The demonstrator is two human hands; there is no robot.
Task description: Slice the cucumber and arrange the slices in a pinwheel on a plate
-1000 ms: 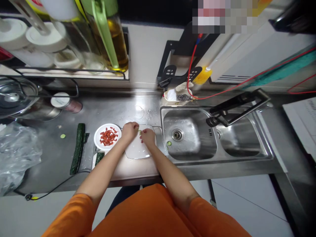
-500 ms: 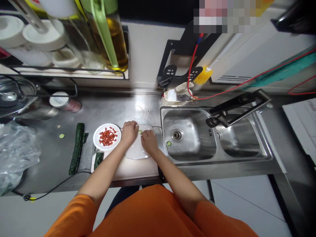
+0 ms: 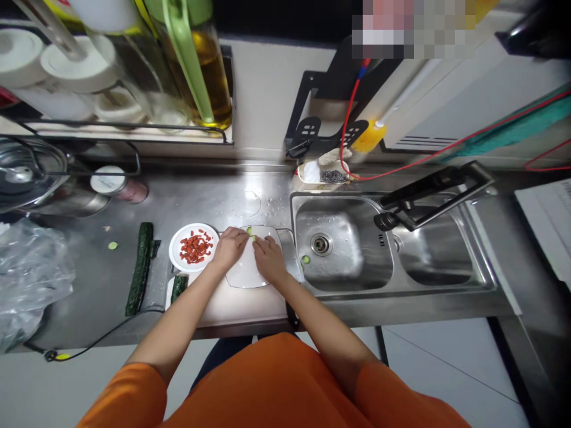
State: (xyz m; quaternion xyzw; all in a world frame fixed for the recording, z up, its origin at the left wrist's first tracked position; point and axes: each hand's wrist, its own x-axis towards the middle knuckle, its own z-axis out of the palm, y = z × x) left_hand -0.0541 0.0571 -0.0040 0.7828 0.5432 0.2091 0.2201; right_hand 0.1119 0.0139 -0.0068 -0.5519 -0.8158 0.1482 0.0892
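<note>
Over the far part of a white plate (image 3: 245,270), my two hands nearly meet. My left hand (image 3: 229,248) has its fingers drawn together, with the tips at a small green cucumber slice (image 3: 253,238). From the other side my right hand (image 3: 270,261) pinches at the same slice, its fingers bent. Another cucumber slice (image 3: 249,229) lies near the plate's far rim, just beyond my left fingertips. Left of my left hand sits a white bowl (image 3: 172,252) of red goji berries (image 3: 195,247). A cut piece of cucumber (image 3: 179,286) is partly behind my left forearm.
A long cucumber (image 3: 140,270) lies on the steel counter, left of the bowl. Further left are a plastic bag (image 3: 35,279) and a lidded jar (image 3: 118,184). The double sink (image 3: 352,238) with its black faucet (image 3: 419,196) is at right; a green scrap (image 3: 306,260) lies in it.
Both hands stay over the plate. The right hand has shifted slightly toward me with its fingers spread a little more, and a cucumber slice now shows near the far rim.
</note>
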